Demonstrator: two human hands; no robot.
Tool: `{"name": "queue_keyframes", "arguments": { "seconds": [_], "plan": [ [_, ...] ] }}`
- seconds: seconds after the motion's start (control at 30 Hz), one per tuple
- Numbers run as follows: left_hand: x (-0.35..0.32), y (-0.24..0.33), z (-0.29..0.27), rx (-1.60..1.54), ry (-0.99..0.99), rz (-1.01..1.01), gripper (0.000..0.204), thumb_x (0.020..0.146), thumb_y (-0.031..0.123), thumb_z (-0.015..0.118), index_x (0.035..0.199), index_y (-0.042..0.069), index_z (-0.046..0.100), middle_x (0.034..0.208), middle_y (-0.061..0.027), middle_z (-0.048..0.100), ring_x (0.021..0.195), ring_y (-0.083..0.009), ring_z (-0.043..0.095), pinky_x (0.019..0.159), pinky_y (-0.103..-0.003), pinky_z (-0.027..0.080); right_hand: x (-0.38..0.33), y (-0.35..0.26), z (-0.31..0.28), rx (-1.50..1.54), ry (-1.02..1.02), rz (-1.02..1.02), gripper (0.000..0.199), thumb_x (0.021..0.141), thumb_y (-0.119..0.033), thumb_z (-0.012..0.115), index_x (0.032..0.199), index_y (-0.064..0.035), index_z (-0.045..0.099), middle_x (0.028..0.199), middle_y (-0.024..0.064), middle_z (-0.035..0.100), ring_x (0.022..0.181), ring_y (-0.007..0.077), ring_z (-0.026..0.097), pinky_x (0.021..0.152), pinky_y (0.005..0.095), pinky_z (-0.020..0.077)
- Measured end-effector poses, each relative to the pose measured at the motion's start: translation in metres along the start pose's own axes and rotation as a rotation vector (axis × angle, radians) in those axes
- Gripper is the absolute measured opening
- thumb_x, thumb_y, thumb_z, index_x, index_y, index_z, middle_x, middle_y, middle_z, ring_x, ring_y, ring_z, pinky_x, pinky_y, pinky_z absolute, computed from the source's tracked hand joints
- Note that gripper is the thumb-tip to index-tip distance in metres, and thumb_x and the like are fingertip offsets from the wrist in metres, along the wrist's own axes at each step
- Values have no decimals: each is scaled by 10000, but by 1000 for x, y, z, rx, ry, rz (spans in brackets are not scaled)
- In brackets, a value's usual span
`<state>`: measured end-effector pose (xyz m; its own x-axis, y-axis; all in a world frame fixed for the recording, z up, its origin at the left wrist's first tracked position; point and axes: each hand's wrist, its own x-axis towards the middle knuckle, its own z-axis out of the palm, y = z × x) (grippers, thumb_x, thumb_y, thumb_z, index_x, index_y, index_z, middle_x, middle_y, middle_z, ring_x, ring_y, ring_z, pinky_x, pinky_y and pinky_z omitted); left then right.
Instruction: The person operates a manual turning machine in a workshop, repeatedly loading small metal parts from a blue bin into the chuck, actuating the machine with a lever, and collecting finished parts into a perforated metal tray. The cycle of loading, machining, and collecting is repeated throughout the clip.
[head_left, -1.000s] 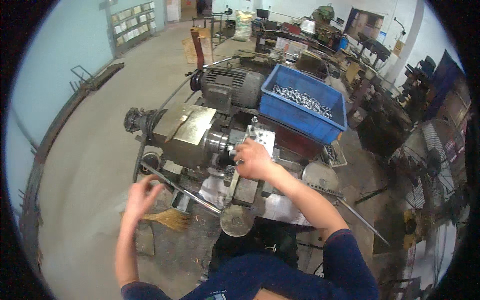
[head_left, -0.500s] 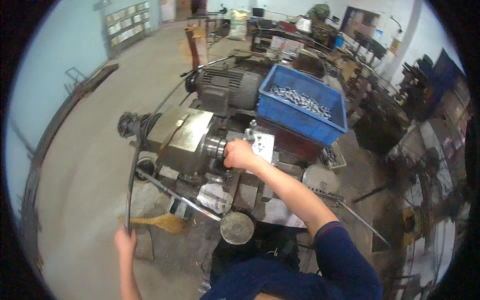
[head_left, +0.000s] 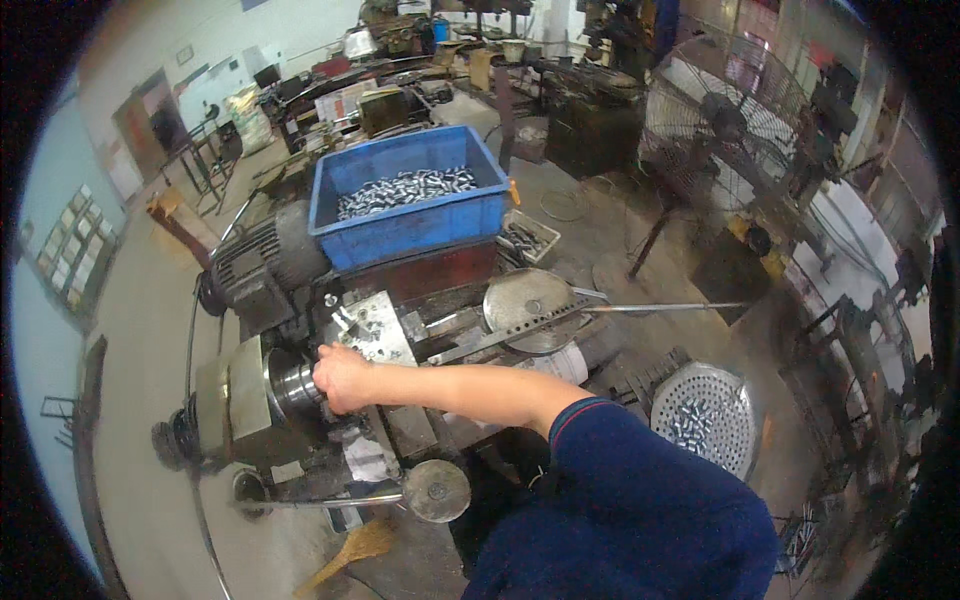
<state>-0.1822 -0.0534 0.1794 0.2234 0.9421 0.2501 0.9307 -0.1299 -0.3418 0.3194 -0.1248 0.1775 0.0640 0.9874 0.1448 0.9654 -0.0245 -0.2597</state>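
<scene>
My right hand [head_left: 342,380] is closed at the front of the shiny spindle chuck [head_left: 291,386] of a small lathe. The fingers point into the chuck side and hide whatever they hold. Just beyond the hand lies a pale metal plate [head_left: 398,340] with holes and small fittings. My left hand is out of view. A long dark lever [head_left: 205,540] runs down past the lathe headstock [head_left: 238,390] to the lower edge. Nearer me, a round metal disc [head_left: 437,491] sits at the end of a bright bar [head_left: 340,501].
Behind the plate, a blue crate [head_left: 415,225] holds many small shiny metal parts. A motor [head_left: 265,262] stands left of it. To the right are a round disc with a long handle [head_left: 535,300], a perforated tray [head_left: 738,425] with parts, and a large fan [head_left: 720,115]. A broom [head_left: 365,541] lies below.
The view has swung right, bringing the perforated tray and fan into sight. My left hand, earlier gripping the long lever, has left the picture. My right hand stays at the chuck.
</scene>
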Motion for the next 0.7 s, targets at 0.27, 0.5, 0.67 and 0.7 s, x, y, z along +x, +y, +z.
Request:
{"name": "queue_keyframes", "arguments": {
  "seconds": [0.27, 0.5, 0.67, 0.7],
  "plan": [
    [-2, 158, 263, -1169, -303, 27, 397, 730, 250, 658, 1010, -12, 557, 762, -157, 602, 703, -244, 610, 578, -374, 475, -140, 38, -26, 203, 534, -176, 319, 483, -175, 619, 779, -57, 614, 1005, 99, 569, 967, 287, 495, 835, 400, 401],
    [10, 210, 245, -182, -122, 694, 315, 718, 380, 618, 853, 95, 626, 736, -95, 616, 693, -280, 613, 594, -421, 475, -284, 120, -43, 81, 485, 99, 282, 525, -209, 621, 769, -70, 634, 897, 77, 610, 855, 286, 530, 758, 387, 420],
    [23, 214, 224, -169, -331, 507, 315, 717, 358, 629, 914, 112, 630, 801, -108, 631, 746, -281, 616, 631, -399, 482, -378, 194, -44, -143, 418, 609, 437, 547, -194, 639, 966, -68, 626, 1013, 143, 599, 945, 321, 546, 835, 390, 430],
    [15, 196, 228, -309, -322, 417, 331, 705, 350, 647, 929, 107, 627, 811, -114, 632, 753, -285, 616, 638, -398, 483, -386, 202, -54, -123, 244, 791, 480, 546, -170, 637, 1014, -68, 606, 1056, 149, 582, 996, 316, 530, 880, 379, 417]
  ]
}}
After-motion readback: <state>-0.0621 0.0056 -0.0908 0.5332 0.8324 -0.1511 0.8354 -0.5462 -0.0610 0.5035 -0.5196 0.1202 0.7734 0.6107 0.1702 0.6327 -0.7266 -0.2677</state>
